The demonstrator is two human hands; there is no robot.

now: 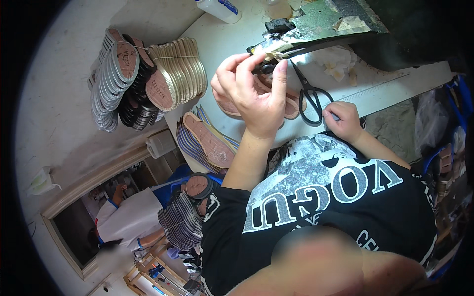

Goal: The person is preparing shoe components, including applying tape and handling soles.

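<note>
My left hand (254, 101) is raised over the white worktable (237, 39), beside the front end of a worn green machine arm (321, 24). Its fingers are apart, and the index fingertip is close to small lit parts there; whether it touches them I cannot tell. Beneath this hand lie pinkish-tan shoe insoles (291, 109), partly covered by it. Black-handled scissors (311, 91) rest on the table with their blades toward the machine. At the table's near edge, next to a scissor loop, my right hand (343, 121) is closed; what is inside it, if anything, is hidden.
Tied bundles of silver, black and gold-edged insoles (177, 69) stand at upper left. A fanned stack of insoles (207, 140) lies left of my left arm. A bottle (219, 10) stands at the back; scraps (340, 64) lie under the machine. Another person (131, 217) is at lower left.
</note>
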